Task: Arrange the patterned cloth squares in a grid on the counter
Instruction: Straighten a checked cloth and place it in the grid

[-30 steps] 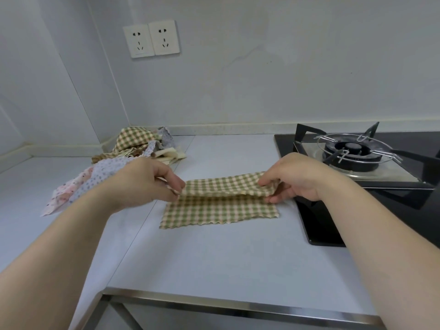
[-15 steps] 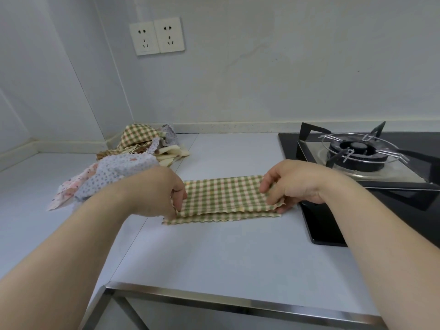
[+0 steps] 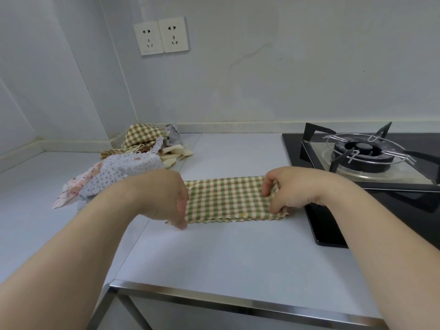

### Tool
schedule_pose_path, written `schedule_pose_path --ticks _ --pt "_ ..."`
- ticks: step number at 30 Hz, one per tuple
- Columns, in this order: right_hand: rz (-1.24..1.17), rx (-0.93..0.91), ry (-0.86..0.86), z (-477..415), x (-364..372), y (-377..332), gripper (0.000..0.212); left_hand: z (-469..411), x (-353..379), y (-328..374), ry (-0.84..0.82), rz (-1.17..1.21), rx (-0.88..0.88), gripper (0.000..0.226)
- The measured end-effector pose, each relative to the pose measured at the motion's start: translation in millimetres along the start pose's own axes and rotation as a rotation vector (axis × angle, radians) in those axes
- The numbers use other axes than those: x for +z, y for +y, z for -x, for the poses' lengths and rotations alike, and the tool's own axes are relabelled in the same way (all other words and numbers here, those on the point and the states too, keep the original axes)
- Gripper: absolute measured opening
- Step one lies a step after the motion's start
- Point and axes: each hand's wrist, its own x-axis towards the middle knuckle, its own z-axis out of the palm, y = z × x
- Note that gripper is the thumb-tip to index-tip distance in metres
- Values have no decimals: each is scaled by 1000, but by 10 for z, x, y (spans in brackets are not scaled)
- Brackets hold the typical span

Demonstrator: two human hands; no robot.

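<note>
A green and cream checked cloth (image 3: pixel 228 200) lies folded in half on the white counter (image 3: pixel 226 258), its wavy edges lined up toward me. My left hand (image 3: pixel 164 198) pinches the cloth's left end with curled fingers touching the counter. My right hand (image 3: pixel 285 189) grips the right end, fingers curled over the fold. A heap of other patterned cloths (image 3: pixel 123 167) sits at the back left: a dotted pale one, a pink floral one and another checked one.
A black gas hob (image 3: pixel 371 158) with a metal pan support takes up the right side, its near corner by my right wrist. Two wall sockets (image 3: pixel 162 36) hang above the heap. The counter's steel front edge (image 3: pixel 238 303) runs close to me.
The upper half of the checked cloth has been drawn toward me and laid over the lower half, so the fold now reaches the near wavy edge. Both hands moved nearer with it.
</note>
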Motion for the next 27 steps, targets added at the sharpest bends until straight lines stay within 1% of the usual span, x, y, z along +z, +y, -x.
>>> schedule_pose_path --ticks 1,2,3,5,6,7,9,11,13,15,18,21,24,27 --pt "30 -4 36 12 -10 -28 29 12 -26 26 53 -7 -11 30" --pt "38 -17 109 11 -7 -58 26 19 -50 64 146 -6 -12 33" --pt "27 -37 210 5 15 -96 22 16 -56 123 267 11 -2 31" --pt "58 -95 437 -46 147 -166 16 -51 26 296 506 157 47 24" --pt "130 -139 511 -94 250 -192 20 -100 116 397 577 256 74 29" --pt "200 -186 539 -151 368 -216 27 -165 231 478 607 334 93 36" --pt "278 -265 489 -239 582 -270 45 -296 482 570 575 411 86 48" --pt "316 -304 373 -299 719 -311 57 -399 681 563 463 418 44 53" --pt "363 -313 249 -330 803 -310 62 -453 752 512 368 401 20 55" --pt "395 -296 177 -337 843 -285 63 -485 767 484 332 351 16 55" --pt "366 -269 185 -356 856 -261 60 -503 772 471 290 263 -18 59" --pt "365 -215 217 -380 846 -252 58 -512 750 409 203 243 -107 67" --pt "356 -121 216 -418 809 -205 60 -539 723 301 145 234 -197 74" --pt "343 5 205 -426 747 -162 64 -548 715 254 121 209 -280 75"
